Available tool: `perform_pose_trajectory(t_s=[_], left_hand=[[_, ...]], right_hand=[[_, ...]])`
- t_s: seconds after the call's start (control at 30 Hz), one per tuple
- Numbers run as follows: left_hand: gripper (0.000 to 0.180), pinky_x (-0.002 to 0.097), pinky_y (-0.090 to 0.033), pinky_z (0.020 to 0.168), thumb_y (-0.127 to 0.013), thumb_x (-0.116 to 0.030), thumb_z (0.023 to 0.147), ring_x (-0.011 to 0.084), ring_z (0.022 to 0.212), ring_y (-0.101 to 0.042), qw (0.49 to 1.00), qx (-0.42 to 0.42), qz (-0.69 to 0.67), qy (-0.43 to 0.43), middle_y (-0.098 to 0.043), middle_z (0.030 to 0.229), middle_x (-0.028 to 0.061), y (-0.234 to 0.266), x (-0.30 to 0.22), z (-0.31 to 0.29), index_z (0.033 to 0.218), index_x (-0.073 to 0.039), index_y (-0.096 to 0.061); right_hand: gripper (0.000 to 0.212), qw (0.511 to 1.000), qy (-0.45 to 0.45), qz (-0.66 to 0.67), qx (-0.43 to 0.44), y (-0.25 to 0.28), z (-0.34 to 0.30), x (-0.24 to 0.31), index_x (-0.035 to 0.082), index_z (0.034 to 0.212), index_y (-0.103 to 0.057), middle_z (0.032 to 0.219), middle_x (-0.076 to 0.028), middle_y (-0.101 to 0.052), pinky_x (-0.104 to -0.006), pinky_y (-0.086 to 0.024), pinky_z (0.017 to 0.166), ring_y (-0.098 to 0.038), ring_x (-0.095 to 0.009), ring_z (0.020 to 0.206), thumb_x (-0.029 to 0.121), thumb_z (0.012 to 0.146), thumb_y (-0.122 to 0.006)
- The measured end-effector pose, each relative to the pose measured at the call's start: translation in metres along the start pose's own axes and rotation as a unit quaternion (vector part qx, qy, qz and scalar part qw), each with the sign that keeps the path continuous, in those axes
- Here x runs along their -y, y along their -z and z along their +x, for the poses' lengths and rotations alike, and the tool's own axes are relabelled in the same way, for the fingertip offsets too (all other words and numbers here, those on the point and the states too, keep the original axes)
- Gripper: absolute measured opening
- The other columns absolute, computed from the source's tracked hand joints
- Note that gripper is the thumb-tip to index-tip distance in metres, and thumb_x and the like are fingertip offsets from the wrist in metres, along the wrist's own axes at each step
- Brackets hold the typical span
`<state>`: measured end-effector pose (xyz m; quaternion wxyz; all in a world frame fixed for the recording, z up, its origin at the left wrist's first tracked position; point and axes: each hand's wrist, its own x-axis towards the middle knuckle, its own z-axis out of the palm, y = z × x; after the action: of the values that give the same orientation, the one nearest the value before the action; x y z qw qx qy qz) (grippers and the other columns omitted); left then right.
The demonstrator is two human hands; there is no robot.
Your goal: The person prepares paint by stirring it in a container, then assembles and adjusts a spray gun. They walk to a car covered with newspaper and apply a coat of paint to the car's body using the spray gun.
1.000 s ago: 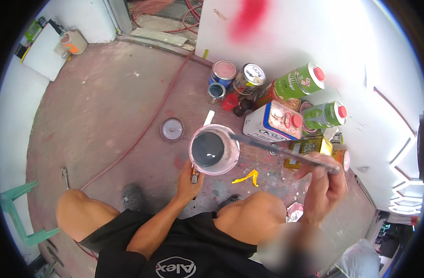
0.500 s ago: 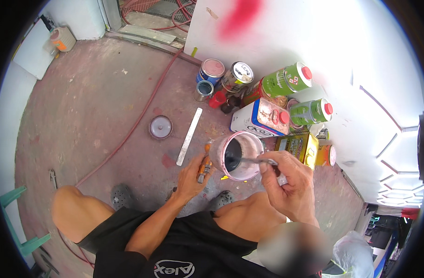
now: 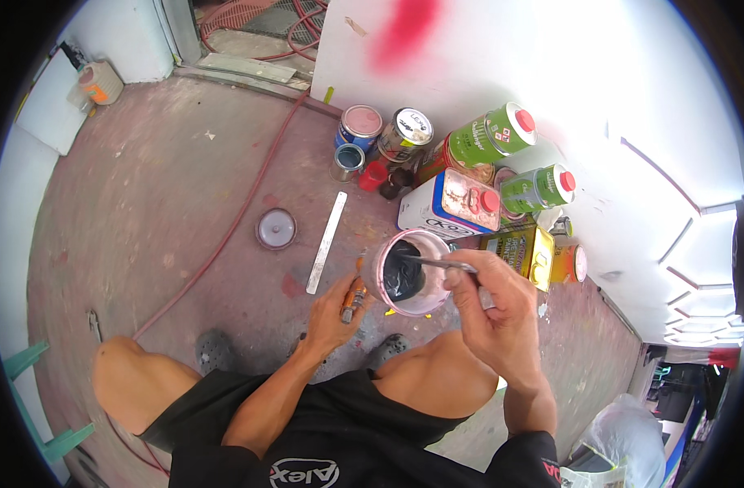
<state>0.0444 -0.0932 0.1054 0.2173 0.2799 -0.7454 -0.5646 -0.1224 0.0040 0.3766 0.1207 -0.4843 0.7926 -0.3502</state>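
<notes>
My left hand (image 3: 333, 315) is closed around the orange-and-metal body of a spray gun (image 3: 354, 298). Its pink-stained cup (image 3: 434, 290) is uncovered and tilted, with dark paint (image 3: 403, 273) inside. Between the thumb and fingers of my right hand (image 3: 499, 313) is a thin grey stirring stick (image 3: 443, 263), its far end dipping into the paint. Part of the gun is hidden behind my left fingers and the cup. A round greyish lid (image 3: 276, 228) lies on the floor, left of a white metal ruler (image 3: 327, 243).
Beyond the cup, paint tins (image 3: 360, 122), green cans (image 3: 495, 135), a white rectangular can (image 3: 425, 207) and a yellow can (image 3: 534, 259) stand crowded against the white wall (image 3: 583, 89). A red hose (image 3: 258, 179) crosses the floor. A green stool (image 3: 32, 359) is at far left.
The stirring stick and my right hand have shifted slightly, and more of the dark paint shows in the cup. My right forearm now shows fully. The view has moved a little.
</notes>
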Motion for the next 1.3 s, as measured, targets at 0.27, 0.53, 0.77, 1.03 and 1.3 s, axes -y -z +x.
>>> perform_pose_trajectory(t_s=[0.27,0.53,0.77,1.03,1.3], left_hand=[[0.053,0.0469,-0.059,0.082,-0.084,-0.030,0.099,0.0425,0.099,-0.076,1.000,0.006,0.006,-0.006,-0.075,0.115,0.0207,-0.001,0.000,-0.001,0.140,-0.002,-0.064],[0.053,0.0466,-0.059,0.082,-0.084,-0.031,0.100,0.0411,0.099,-0.076,1.000,0.012,0.016,-0.010,-0.075,0.115,0.0203,0.001,-0.001,-0.002,0.139,-0.002,-0.065],[0.052,0.0458,-0.059,0.082,-0.085,-0.030,0.099,0.0405,0.098,-0.075,1.000,0.004,0.009,-0.009,-0.075,0.115,0.0202,0.002,0.000,-0.004,0.138,-0.002,-0.065],[0.052,0.0456,-0.058,0.081,-0.084,-0.029,0.099,0.0405,0.094,-0.075,0.999,-0.005,0.020,-0.028,-0.075,0.111,0.0205,0.002,-0.005,-0.005,0.140,-0.002,-0.065],[0.054,0.0456,-0.059,0.080,-0.085,-0.029,0.098,0.0406,0.094,-0.075,1.000,0.005,0.011,-0.018,-0.076,0.111,0.0221,-0.001,-0.002,-0.007,0.140,-0.001,-0.065]], right_hand=[[0.015,0.999,-0.036,0.006,-0.010,0.002,-0.001,-0.003,-0.001,0.116,-0.075,0.093,-0.012,-0.075,-0.0336,-0.057,0.073,-0.075,-0.023,0.080,0.002,0.102,-0.074],[0.016,0.998,-0.060,0.011,-0.001,0.011,-0.006,-0.002,0.000,0.118,-0.074,0.098,-0.016,-0.075,-0.0369,-0.058,0.074,-0.074,-0.028,0.081,0.004,0.102,-0.074],[0.013,0.999,-0.034,0.028,0.010,0.012,-0.012,-0.007,-0.005,0.117,-0.073,0.092,-0.007,-0.074,-0.0260,-0.056,0.071,-0.073,-0.011,0.079,0.002,0.108,-0.067],[0.014,0.999,-0.009,0.029,0.015,0.008,-0.010,-0.005,-0.005,0.119,-0.073,0.092,-0.007,-0.075,-0.0266,-0.056,0.067,-0.072,-0.011,0.077,0.003,0.108,-0.068],[0.013,0.998,-0.032,0.057,0.023,0.006,-0.012,0.001,-0.004,0.117,-0.073,0.088,-0.005,-0.072,-0.0252,-0.055,0.067,-0.069,-0.009,0.075,0.002,0.110,-0.064]])
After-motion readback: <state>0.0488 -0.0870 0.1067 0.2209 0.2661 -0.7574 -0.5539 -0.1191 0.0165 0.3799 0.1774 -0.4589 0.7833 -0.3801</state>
